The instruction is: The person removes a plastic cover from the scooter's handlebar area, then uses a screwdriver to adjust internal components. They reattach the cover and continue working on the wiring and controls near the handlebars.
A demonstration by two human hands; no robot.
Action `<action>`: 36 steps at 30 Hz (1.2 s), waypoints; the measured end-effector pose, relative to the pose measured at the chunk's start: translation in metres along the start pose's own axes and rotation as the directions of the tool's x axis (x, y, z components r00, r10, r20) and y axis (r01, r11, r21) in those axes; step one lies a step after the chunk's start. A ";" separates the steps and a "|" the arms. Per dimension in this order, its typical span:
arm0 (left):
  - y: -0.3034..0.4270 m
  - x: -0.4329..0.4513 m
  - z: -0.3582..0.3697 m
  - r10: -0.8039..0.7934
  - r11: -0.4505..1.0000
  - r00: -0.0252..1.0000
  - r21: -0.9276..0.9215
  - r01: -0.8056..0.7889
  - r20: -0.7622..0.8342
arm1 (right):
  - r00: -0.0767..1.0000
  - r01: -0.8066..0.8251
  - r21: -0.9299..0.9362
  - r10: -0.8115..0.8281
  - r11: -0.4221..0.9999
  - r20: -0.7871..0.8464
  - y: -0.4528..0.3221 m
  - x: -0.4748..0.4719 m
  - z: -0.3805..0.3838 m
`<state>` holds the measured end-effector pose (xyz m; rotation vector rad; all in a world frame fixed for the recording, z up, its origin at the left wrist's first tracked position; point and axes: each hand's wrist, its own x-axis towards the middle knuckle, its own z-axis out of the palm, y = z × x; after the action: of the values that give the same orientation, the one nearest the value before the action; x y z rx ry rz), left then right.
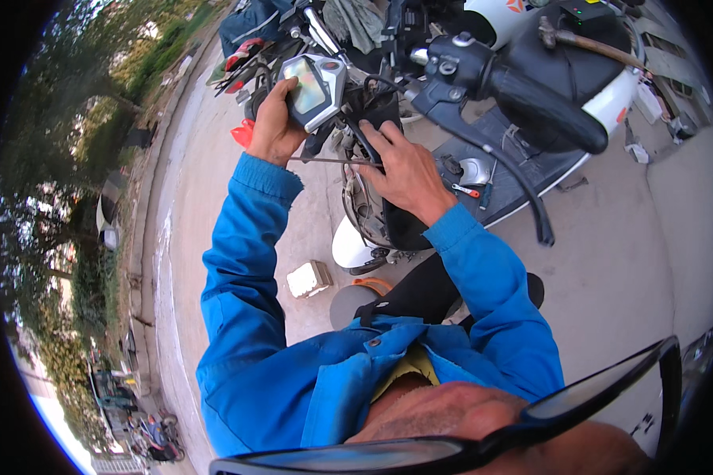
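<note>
My left hand (276, 122) grips the silver and black instrument cluster (309, 92) of an electric scooter, its thumb lying along the display. My right hand (401, 172) is beside it, over the opened front of the scooter. A thin metal rod (333, 160), perhaps a screwdriver shaft, runs from my right thumb and fingers towards my left wrist. Its other end is hidden in the hand. The right fingertips are close to a black cable (362, 139) below the cluster. Right of them are the scooter's black handlebar grip (546, 110) and brake lever (520, 178).
On the footboard (511, 139) lie a red-handled tool (466, 190), a screwdriver (487, 191) and a round silver part (474, 171). A hammer (594, 47) rests on the black seat (570, 77). A pale block (309, 279) and an orange-rimmed round stool (356, 300) are on the ground near me.
</note>
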<state>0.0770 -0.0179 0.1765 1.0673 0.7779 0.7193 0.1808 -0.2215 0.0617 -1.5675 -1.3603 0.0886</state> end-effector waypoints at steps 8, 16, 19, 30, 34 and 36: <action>0.008 -0.006 0.004 -0.065 0.998 0.989 0.000 0.065 -0.135 | 0.984 -0.043 0.120 0.021 0.992 0.178 0.029 -0.016 -0.033; 0.017 -0.016 0.020 -0.235 0.971 0.943 -0.025 0.236 -0.235 | 0.797 -0.579 0.049 0.553 0.814 0.242 0.048 -0.135 -0.137; 0.018 -0.024 0.025 -0.280 0.959 0.921 -0.042 0.279 -0.272 | 0.672 -0.739 0.117 0.714 0.664 0.197 0.048 -0.190 -0.194; 0.020 -0.027 0.037 -0.327 0.944 0.878 -0.082 0.319 -0.349 | 0.759 -0.599 0.480 0.645 0.641 0.086 -0.001 -0.029 -0.270; 0.025 -0.029 0.048 -0.315 0.949 0.865 -0.101 0.299 -0.392 | 0.747 -0.665 0.443 0.522 0.602 0.412 -0.015 0.033 -0.270; 0.026 -0.030 0.049 -0.308 0.950 0.859 -0.091 0.297 -0.409 | 0.703 -0.709 0.416 0.528 0.569 0.476 -0.014 0.035 -0.274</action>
<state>0.0981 -0.0580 0.2205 0.7459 1.2746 0.6909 0.3536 -0.3661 0.2213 -1.4497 -0.7788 1.1397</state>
